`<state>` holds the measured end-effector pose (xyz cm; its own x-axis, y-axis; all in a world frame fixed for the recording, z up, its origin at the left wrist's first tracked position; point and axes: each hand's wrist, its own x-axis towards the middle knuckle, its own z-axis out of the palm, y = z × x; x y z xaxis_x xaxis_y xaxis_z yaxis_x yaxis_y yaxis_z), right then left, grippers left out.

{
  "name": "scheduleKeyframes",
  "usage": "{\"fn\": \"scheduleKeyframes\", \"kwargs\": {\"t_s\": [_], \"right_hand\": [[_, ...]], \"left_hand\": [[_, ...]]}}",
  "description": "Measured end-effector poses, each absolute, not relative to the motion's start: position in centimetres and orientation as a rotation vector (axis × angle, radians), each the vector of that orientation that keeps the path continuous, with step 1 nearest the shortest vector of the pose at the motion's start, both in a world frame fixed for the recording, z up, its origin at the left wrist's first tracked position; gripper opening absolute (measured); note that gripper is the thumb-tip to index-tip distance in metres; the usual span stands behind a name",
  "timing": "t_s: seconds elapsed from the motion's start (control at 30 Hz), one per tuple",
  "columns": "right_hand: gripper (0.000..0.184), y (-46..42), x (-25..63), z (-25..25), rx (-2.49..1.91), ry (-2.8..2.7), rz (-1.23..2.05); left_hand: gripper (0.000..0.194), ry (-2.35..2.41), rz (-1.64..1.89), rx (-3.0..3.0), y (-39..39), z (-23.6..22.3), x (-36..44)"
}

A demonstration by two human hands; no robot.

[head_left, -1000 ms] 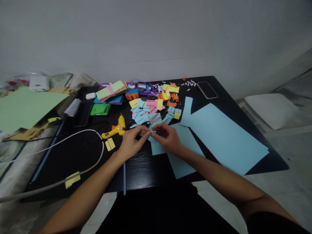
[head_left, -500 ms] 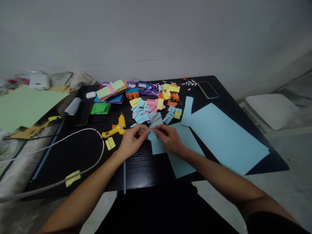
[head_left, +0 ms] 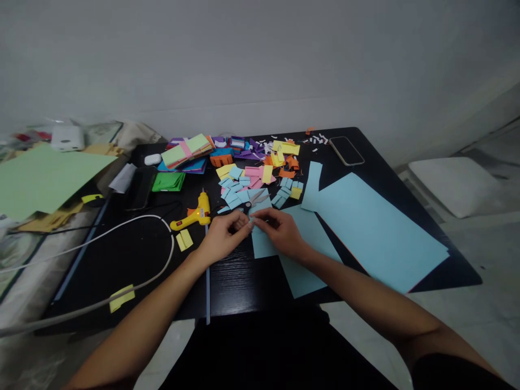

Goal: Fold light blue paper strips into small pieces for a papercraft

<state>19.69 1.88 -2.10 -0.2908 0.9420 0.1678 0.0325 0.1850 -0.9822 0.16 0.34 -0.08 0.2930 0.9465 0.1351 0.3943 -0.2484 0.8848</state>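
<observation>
The left hand (head_left: pixel 222 237) and the right hand (head_left: pixel 284 233) met over the black table (head_left: pixel 235 298), fingers drawn in narrow, with a small light-blue paper piece (head_left: pixel 251 219) pinched between their fingertips; its folds were too small to make out. Pressure from both sides could have creased or bent so slight a piece, and a loose pinch could have dropped it among the cut blue paper tabs (head_left: pixel 229 194) just beyond, where matching colour would have hidden it. The scissors (head_left: pixel 260 199) lay just past the fingertips, so a forward reach risked brushing their blades. The yellow glue gun (head_left: pixel 198 214) rested near the left hand, its nozzle pointing away; were it hot, which the view did not settle, a sideways knock could have brought a burn. Beside it sat a folded yellow paper piece (head_left: pixel 184 240), and a white cable (head_left: pixel 171 249) looped nearby, liable to snag the left forearm. A light-blue rectangle (head_left: pixel 263 248) partly under the right hand and large blue sheets (head_left: pixel 377 233) crowded the right side, while a smartphone (head_left: pixel 346 150) lay near the far edge
</observation>
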Motion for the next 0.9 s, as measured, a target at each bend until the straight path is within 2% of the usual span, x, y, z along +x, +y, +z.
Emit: {"fn": "scheduleKeyframes", "kwargs": {"t_s": [0.23,0.5,0.9], "right_hand": [[0.042,2.24,19.46,-2.75,-0.928,-1.286,1.493],[0.044,2.35,19.71,-2.36,-0.949,-1.219,1.494],[0.041,2.30,19.39,-2.08,-0.893,-1.156,1.574]], "left_hand": [[0.023,1.250,1.049,1.648,0.35,-0.19,0.35],[0.022,1.210,0.852,1.708,0.39,-0.12,0.14],[0.024,1.178,0.911,1.655,0.44,-0.31,0.09]]}}
